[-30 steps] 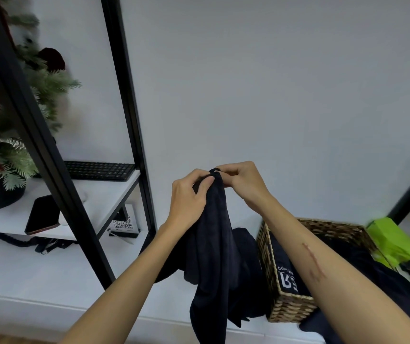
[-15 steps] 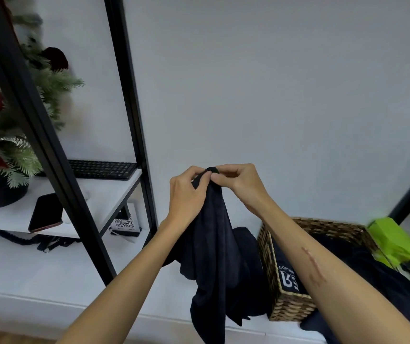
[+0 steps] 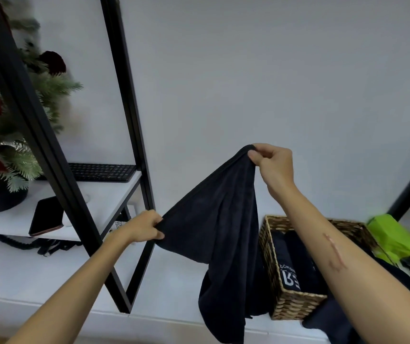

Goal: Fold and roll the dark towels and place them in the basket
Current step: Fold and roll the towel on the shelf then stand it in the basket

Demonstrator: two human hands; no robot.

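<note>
A dark navy towel point(image 3: 220, 227) hangs in the air in front of me, stretched along its top edge. My right hand point(image 3: 273, 165) pinches one corner up high. My left hand point(image 3: 144, 228) grips the same edge lower and to the left. The rest of the towel dangles down past the white surface. To the right stands a woven basket point(image 3: 295, 305) with dark rolled towels point(image 3: 295, 264) inside, one showing white print. More dark cloth point(image 3: 382, 306) lies heaped to the right of the basket under my right forearm.
A black metal shelf frame point(image 3: 129, 125) stands at left, its white shelf point(image 3: 94, 197) holding a keyboard point(image 3: 102, 172), a phone point(image 3: 46, 216) and a potted fir plant point(image 3: 3, 145). A green bag point(image 3: 395, 237) lies at right. The white wall is close behind.
My hands were together at one top point of the towel. My left hand has slid down and left along the edge, spreading the towel open; my right hand rose a little.
</note>
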